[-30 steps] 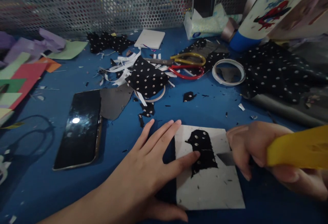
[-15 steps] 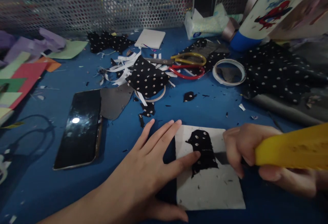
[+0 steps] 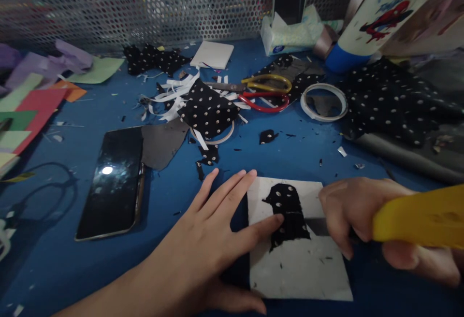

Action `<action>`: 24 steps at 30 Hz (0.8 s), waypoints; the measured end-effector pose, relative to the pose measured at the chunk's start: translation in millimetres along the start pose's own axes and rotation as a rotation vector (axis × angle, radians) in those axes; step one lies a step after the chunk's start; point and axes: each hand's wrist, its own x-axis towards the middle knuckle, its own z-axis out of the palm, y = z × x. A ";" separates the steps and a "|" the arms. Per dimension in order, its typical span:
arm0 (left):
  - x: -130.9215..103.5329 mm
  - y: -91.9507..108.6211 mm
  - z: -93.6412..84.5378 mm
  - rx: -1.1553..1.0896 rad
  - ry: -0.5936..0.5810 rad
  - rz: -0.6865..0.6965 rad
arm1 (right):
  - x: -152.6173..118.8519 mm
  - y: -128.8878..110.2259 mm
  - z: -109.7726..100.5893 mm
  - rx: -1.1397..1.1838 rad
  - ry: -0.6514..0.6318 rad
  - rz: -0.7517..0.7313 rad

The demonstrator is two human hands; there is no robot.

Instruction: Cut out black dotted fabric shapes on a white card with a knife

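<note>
My left hand lies spread out, its index fingertip pressing on a small black dotted piece of cloth or paper. Under that piece is a white square board with dark specks on it. On the right, my right hand is wrapped around a yellow-handled utility knife. Its grey blade points left and reaches the lower right edge of the black piece. I cannot tell how far the tip goes under or into it.
A phone lies left of my hand. Beyond are scissors, a tape roll, dotted black scraps, a larger dotted sheet, a bottle and a tissue pack. Coloured paper lies left.
My right hand and the utility knife have moved a little right and down. The board's right edge has shifted slightly right. My left hand stays in place.
</note>
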 end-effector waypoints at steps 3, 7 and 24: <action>0.3 0.3 -0.6 0.004 -0.003 0.000 | -3.7 2.5 6.1 0.097 0.093 -0.033; 0.5 0.7 -0.1 0.015 -0.002 -0.002 | 0.2 1.3 9.9 0.051 0.030 -0.045; -0.5 -0.2 0.7 0.028 -0.003 0.011 | 6.8 2.1 16.5 0.118 0.074 -0.001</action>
